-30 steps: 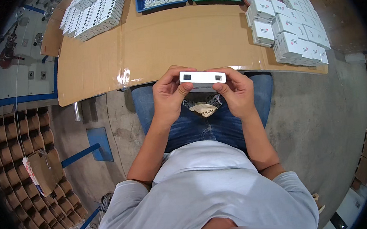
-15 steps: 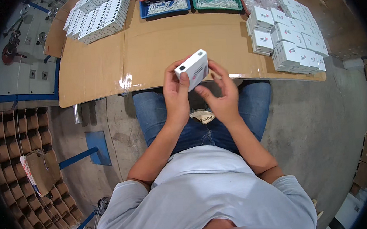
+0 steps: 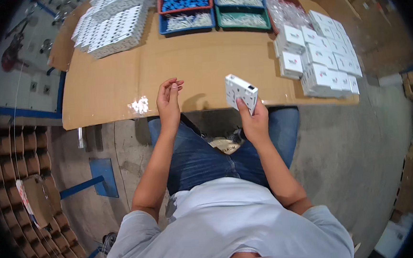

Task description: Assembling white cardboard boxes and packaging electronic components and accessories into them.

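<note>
In my right hand [image 3: 255, 121] is a flat white plastic box [image 3: 240, 92], gripped at its lower edge with the thumb across its face. The face toward me has small dark slots and holes, and a dark square opening shows at its upper right corner. It is held tilted above the near edge of the table. Apart from it, to the left, my left hand [image 3: 168, 105] hovers over the table's near edge, fingers loosely bent and apart, with nothing visible in them.
The brown cardboard-covered table [image 3: 118, 94] carries stacked white boxes [image 3: 115, 27] at far left and more stacked boxes [image 3: 326, 56] at right. Along the back stand a red tray [image 3: 186, 9] of blue parts, a blue tray [image 3: 187, 30], a green tray [image 3: 242, 27] and clear plastic bags [image 3: 287, 13].
My left hand has let go of the white box and moved left. The box is now in my right hand alone, turned to show its slotted face.
</note>
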Demonstrator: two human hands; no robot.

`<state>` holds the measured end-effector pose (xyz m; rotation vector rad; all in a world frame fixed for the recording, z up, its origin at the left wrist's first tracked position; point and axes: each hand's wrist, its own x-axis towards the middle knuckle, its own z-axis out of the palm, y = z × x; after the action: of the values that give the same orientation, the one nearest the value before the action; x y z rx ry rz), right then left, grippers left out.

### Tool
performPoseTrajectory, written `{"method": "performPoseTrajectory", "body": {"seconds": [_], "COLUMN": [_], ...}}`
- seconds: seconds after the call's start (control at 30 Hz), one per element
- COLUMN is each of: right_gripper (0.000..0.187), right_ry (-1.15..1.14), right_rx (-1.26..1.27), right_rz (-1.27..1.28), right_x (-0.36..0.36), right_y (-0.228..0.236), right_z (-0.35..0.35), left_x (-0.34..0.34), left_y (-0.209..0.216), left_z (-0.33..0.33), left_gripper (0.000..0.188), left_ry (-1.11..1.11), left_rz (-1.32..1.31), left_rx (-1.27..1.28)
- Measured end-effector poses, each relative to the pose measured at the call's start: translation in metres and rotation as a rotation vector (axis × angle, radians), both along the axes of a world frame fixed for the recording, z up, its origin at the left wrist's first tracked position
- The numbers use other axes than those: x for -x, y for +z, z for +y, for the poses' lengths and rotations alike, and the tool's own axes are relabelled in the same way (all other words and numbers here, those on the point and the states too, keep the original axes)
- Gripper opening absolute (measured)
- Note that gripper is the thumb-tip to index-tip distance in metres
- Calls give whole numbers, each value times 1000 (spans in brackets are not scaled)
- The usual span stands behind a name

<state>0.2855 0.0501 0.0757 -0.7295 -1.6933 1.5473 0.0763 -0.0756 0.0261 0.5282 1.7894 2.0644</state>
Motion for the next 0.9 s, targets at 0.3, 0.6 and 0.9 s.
{"method": "performPoseTrajectory", "body": {"seconds": [0.3,0.6,0.9], "right_gripper": [25,27,35], "right_ry": [323,510,370], "right_rx": [1,-215,-714], "right_rz": [-346,-184,-109], "right_x": [49,210,427], "right_y": [-5,21,42], "right_z": [25,85,115], "left_x": [126,121,122], "left_y": [-61,-52,-45], "left_z": [-41,-28,-30], "left_gripper": [33,43,44], "left_ry": [352,388,394], "left_rz": [785,813,845], "left_rx": [762,872,959]}}
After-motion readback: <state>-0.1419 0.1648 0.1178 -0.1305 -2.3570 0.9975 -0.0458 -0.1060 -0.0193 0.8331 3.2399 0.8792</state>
